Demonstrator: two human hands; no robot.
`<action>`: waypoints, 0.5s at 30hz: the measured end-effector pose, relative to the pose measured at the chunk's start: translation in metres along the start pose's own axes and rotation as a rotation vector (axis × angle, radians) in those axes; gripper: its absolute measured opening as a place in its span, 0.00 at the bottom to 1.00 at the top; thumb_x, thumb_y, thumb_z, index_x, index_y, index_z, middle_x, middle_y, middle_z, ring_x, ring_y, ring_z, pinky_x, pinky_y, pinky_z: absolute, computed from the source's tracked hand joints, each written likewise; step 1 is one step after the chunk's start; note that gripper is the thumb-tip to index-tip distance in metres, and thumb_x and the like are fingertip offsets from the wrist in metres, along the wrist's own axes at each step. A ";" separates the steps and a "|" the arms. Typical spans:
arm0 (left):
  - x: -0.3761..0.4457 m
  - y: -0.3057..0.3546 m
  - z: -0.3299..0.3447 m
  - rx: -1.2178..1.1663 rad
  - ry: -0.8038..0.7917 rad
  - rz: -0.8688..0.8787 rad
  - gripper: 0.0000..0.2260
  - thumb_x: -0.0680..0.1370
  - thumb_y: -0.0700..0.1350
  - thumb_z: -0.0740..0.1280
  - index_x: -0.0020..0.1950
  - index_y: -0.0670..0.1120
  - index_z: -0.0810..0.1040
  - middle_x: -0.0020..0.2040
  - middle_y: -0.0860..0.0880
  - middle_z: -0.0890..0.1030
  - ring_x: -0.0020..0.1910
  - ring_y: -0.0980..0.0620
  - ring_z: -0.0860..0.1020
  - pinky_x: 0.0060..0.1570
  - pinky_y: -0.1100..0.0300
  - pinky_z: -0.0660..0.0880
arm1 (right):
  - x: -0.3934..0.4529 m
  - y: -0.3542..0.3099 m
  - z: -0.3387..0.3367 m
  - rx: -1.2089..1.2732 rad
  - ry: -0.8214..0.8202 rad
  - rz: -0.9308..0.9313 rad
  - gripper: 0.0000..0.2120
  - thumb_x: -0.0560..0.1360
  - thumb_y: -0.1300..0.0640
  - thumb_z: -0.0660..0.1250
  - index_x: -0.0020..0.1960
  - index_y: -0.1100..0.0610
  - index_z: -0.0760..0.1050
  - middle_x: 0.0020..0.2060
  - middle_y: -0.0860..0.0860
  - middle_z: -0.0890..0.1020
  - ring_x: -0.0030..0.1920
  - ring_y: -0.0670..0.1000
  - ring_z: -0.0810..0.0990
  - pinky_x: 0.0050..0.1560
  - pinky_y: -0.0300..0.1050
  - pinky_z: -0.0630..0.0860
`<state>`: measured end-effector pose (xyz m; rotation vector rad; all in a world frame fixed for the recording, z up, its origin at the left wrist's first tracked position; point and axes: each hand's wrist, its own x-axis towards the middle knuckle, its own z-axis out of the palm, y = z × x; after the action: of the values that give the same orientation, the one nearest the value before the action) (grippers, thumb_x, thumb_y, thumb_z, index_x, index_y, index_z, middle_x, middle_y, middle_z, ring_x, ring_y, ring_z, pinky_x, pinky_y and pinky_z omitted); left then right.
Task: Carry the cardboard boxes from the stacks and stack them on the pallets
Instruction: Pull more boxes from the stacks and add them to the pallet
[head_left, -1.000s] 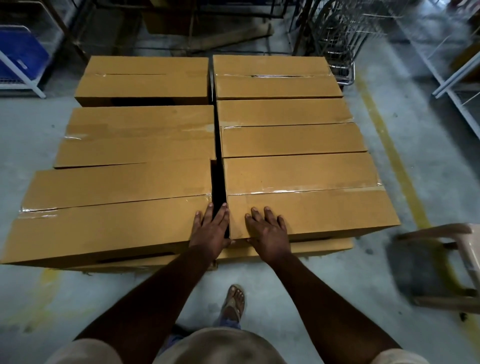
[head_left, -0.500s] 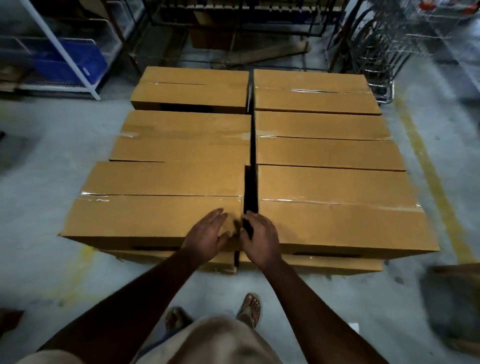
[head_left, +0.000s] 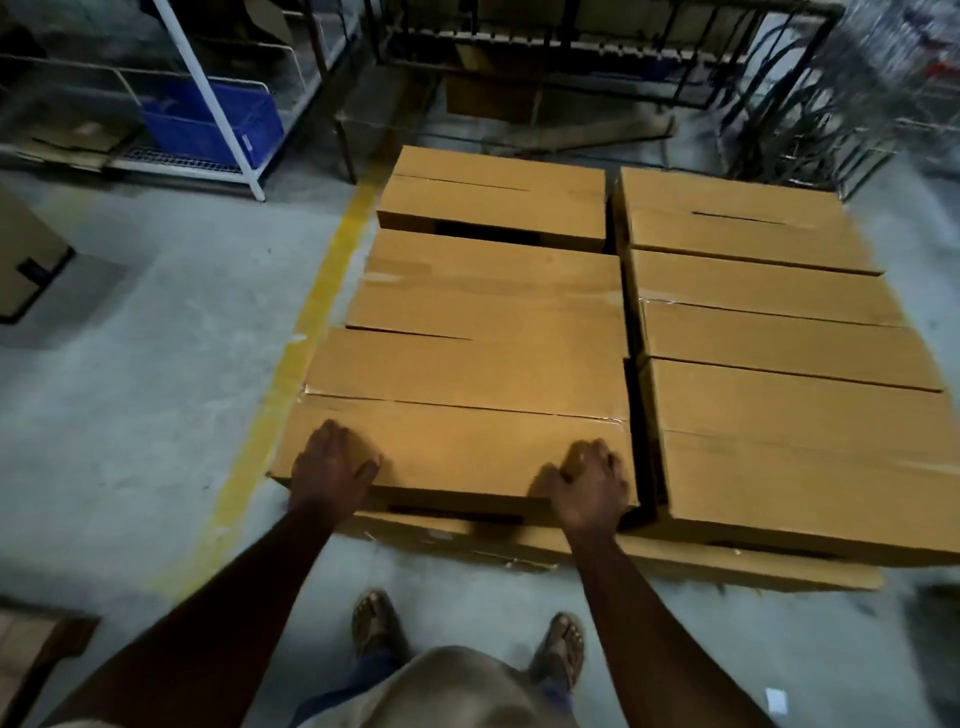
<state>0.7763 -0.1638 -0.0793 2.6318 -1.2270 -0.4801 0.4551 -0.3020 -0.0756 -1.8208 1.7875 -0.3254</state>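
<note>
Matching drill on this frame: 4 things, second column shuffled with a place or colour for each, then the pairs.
1. left hand
2. right hand
3. blue crate
4. yellow floor line

A. on the rack shelf, far left
B. near right corner of the nearest left box
C. runs along the stack's left side
D. near left corner of that box

Pairs: 1-D, 2-B, 3-A, 4-C

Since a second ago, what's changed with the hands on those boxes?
The left hand moved from the gap between the two columns out to the near left corner of the near left box. The right hand crossed from the right-hand box to that same box's near right corner. Both now rest spread along its front edge. The six top boxes sit in their two columns as before.
</note>
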 end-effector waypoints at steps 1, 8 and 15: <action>0.007 -0.012 -0.006 0.021 -0.017 -0.007 0.46 0.72 0.72 0.57 0.76 0.37 0.70 0.79 0.34 0.66 0.76 0.33 0.66 0.71 0.35 0.67 | -0.002 0.000 0.005 -0.051 0.029 0.025 0.28 0.76 0.42 0.73 0.72 0.50 0.72 0.78 0.52 0.67 0.79 0.61 0.61 0.76 0.68 0.59; 0.026 -0.019 -0.034 0.016 -0.210 -0.192 0.61 0.62 0.80 0.69 0.85 0.52 0.47 0.84 0.40 0.44 0.81 0.33 0.53 0.75 0.35 0.60 | -0.032 -0.029 0.024 -0.222 -0.126 0.105 0.41 0.77 0.28 0.61 0.82 0.46 0.53 0.85 0.51 0.48 0.84 0.61 0.44 0.78 0.72 0.47; 0.029 -0.012 -0.038 0.026 -0.183 -0.184 0.62 0.61 0.78 0.72 0.84 0.51 0.50 0.81 0.40 0.52 0.76 0.32 0.61 0.71 0.35 0.67 | -0.034 -0.023 0.018 -0.223 -0.130 0.090 0.40 0.77 0.28 0.62 0.82 0.43 0.54 0.85 0.49 0.47 0.84 0.60 0.44 0.79 0.71 0.48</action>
<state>0.8169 -0.1770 -0.0541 2.7892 -1.0484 -0.7566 0.4813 -0.2657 -0.0701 -1.8562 1.8672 0.0284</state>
